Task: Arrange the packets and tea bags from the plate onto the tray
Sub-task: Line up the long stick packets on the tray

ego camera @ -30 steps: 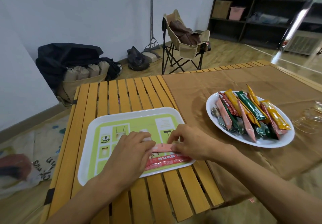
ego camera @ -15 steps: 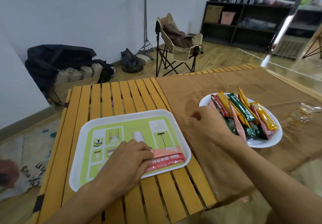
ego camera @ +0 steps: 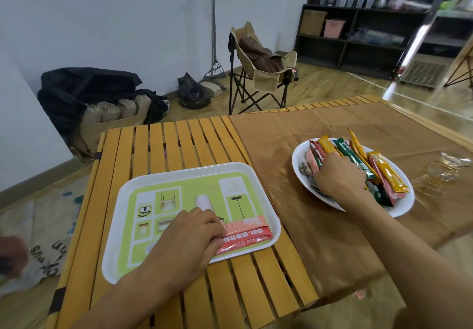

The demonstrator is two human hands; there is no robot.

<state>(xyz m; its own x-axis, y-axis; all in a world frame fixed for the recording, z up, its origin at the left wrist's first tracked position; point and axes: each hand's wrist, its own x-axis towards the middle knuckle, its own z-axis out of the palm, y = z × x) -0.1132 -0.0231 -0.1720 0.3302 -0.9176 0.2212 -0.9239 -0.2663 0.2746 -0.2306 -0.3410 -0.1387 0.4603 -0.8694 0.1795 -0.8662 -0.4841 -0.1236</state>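
Observation:
A white and green tray lies on the slatted wooden table. Two pink and red packets lie side by side at its near right corner. My left hand rests on their left ends, fingers lightly bent and pressing down. A white plate on the brown cloth holds several stick packets: yellow, green, pink and red. My right hand lies over the plate's left half, fingers bent down onto the packets. Its fingertips are hidden, so a grip cannot be made out.
The brown cloth covers the table's right half. A clear crinkled wrapper or glass item lies right of the plate. Bare wooden slats run behind the tray. A folding chair and bags stand on the floor beyond.
My right hand left the packets on the tray and moved right onto the plate. My left hand stayed on the tray's packets.

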